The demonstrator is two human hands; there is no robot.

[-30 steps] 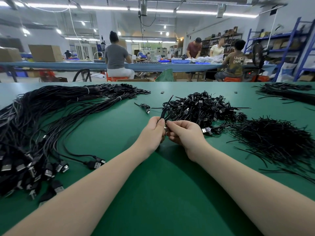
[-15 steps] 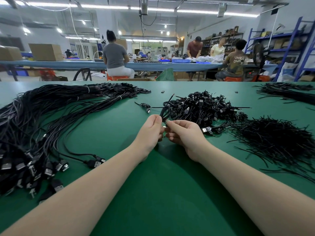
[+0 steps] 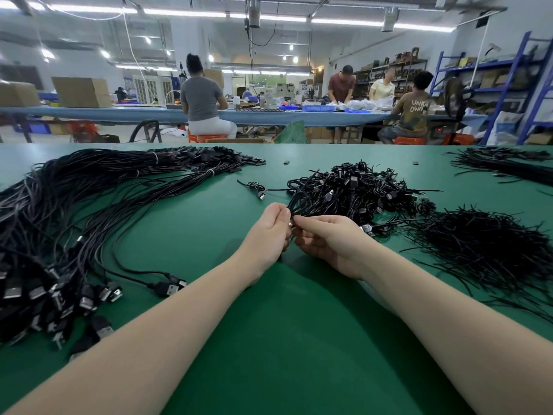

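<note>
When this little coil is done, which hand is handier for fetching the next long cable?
Left, probably. The left hand and right hand both pinch the coil, but the long cables lie on the left, their plugs beside that forearm.

cable [image 3: 294, 205]: matt black plastic | table [image 3: 284, 339]: smooth green mat

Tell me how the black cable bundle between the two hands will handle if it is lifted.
Probably floppy: the cable bundle bends in tight loops above the left hand and right hand. Likely light, since both hands merely pinch it. It may spring open if released; I cannot see a tie on it.
</note>
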